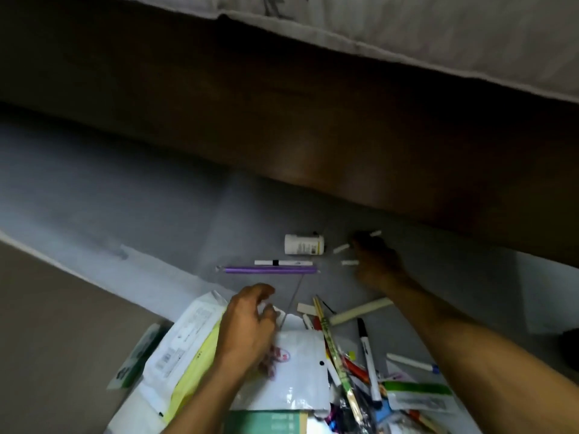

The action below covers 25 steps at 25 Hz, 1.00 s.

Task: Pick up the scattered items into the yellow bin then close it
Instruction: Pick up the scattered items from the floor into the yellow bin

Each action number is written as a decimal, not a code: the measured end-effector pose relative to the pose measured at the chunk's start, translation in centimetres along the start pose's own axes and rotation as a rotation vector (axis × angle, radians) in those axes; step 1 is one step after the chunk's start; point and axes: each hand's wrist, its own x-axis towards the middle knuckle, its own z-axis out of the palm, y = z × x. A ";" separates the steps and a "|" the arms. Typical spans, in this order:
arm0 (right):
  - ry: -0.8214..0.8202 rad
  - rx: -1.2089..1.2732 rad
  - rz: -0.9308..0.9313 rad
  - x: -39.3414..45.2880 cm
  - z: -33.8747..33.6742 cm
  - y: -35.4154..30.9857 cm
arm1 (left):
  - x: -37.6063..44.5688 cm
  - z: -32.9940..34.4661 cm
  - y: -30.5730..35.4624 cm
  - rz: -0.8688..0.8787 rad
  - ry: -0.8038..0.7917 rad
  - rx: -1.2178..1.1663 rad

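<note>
Two bare forearms; hands, left (247, 324) and right (376, 264), ungloved; no sleeves visible.

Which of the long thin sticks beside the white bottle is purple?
The purple stick, longer and nearer the camera; the white one with a black band lies between it and the white bottle.

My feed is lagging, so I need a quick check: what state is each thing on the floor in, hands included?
Left hand: fingers curled on a small white piece above the packets.
Right hand: reaching among the small white bits; grip blurred.
White bottle: lying on its side, untouched.
Purple straw: flat on the floor.
White pen: flat, beside the straw.
Black marker: capped, on the pile.
</note>
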 end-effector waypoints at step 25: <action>-0.130 0.345 -0.177 -11.0 5.1 2.0 | 11.5 4.4 7.2 0.345 -0.174 0.674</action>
